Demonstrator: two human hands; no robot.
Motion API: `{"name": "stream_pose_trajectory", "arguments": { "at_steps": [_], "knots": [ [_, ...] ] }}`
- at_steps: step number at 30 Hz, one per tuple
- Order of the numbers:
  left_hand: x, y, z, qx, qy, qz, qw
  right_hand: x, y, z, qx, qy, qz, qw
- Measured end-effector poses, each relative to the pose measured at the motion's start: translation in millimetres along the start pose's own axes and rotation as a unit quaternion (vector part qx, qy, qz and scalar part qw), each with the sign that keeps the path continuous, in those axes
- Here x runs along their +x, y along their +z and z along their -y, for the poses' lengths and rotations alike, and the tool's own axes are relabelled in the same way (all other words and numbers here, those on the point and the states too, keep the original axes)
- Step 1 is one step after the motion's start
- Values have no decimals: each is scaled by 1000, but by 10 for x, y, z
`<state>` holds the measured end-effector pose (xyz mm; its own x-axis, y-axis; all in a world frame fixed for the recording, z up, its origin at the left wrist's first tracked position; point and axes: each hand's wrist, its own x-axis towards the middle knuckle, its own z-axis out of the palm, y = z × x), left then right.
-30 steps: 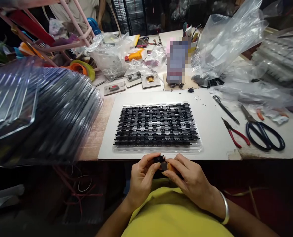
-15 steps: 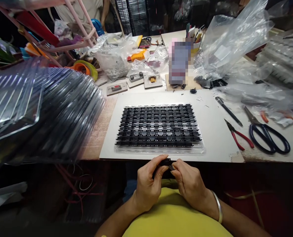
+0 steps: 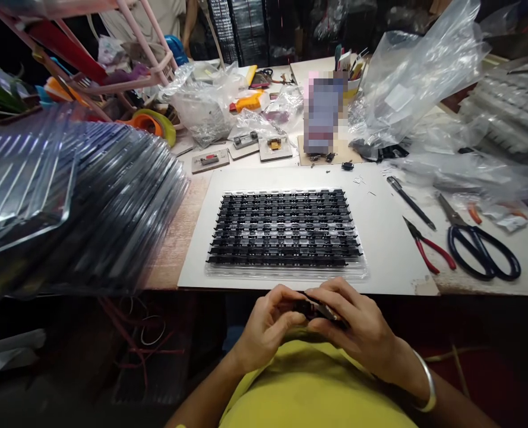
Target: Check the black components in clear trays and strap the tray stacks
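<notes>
At the table's front edge, my left hand (image 3: 267,328) and my right hand (image 3: 362,316) are close together. Both are closed on small black plastic parts (image 3: 310,309), partly covered by my fingers. Whether they are one piece or several joined pieces I cannot tell. Just beyond my hands lies a clear plastic tray (image 3: 285,273), filled with rows of similar black parts (image 3: 285,229). It rests on a white board (image 3: 392,261).
Left of the board leans a large stack of clear plastic trays (image 3: 125,202). At right lie a black pen (image 3: 410,202), red-handled pliers (image 3: 430,246) and dark-handled scissors (image 3: 484,249). Behind are small block fixtures (image 3: 276,148), a blurred-out upright object (image 3: 321,116) and plastic bags (image 3: 406,101).
My right hand has shifted right and turned, its fingers now lying over the top of the black parts. My left hand's grip has flattened around them. The tray has stayed in place.
</notes>
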<state>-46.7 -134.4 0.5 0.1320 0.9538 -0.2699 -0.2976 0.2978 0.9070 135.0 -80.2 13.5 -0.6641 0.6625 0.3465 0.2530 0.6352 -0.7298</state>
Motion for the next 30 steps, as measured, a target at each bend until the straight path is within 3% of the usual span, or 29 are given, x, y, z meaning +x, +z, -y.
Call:
{"name": "stream_pose_trajectory", "arguments": {
  "at_steps": [3,6,15,24,30],
  "knots": [
    [-14,-19,15,-126,-57,85,987,-1,-19,0,44,-8,43,998],
    [-23,-54,53,-186,-99,110,971,-9,-33,18,40,-23,64,997],
    [-20,-88,27,-163,-133,94,973,43,-57,169,-42,-93,42,994],
    [-24,-11,57,-168,-130,80,974,27,12,132,-73,-159,10,985],
    [18,72,14,-210,-116,7,971,-31,-92,153,-82,-140,-22,986]
  ]
}}
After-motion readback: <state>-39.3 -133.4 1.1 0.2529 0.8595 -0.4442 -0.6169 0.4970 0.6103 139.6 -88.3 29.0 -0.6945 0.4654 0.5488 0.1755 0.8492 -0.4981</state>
